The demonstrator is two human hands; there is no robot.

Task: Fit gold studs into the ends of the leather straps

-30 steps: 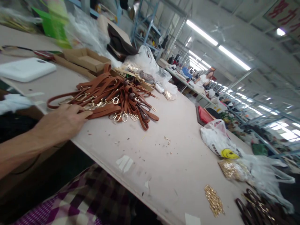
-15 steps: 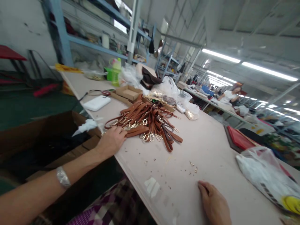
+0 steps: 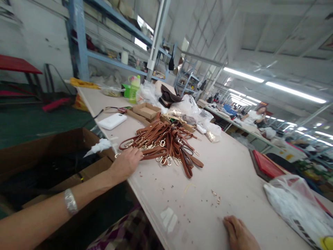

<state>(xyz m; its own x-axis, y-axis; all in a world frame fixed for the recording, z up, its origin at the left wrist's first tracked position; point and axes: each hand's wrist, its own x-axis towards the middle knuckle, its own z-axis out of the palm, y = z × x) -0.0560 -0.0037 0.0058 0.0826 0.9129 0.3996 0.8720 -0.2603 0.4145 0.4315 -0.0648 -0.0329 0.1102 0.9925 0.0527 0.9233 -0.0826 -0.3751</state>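
The fingers of the left hand (image 3: 126,163) are bent and close together at the near edge of the table (image 3: 203,218), their tips touching the end of a flat brown strap; whether they are clamped on it is hidden. The right hand (image 3: 240,234) rests low on the tabletop, its fingers drawn together and nothing seen between them.

From the left fingertips spreads a heap of brown leather-look straps (image 3: 169,139), loosely fanned and overlapping. Gold-toned oval metal clasps (image 3: 163,160) show at many ends, so those straps look fitted with hardware; the tangle hides whether any go without. The heap looks unsorted, neither bundled nor boxed. Small loose gold-toned metal pieces (image 3: 213,192) lie beyond the right hand, joined to no strap.

Behind the heap, an open shallow brown cardboard box (image 3: 147,111) and rumpled clear plastic bags (image 3: 188,106) crowd its far side. A white rounded rectangular device (image 3: 112,121) lies near the table's left edge, and a translucent green bottle (image 3: 134,89) stands farther back. To the right, a printed white plastic bag (image 3: 293,205) lies near a flat red item (image 3: 266,163). The middle stretch between holds only scraps and specks.
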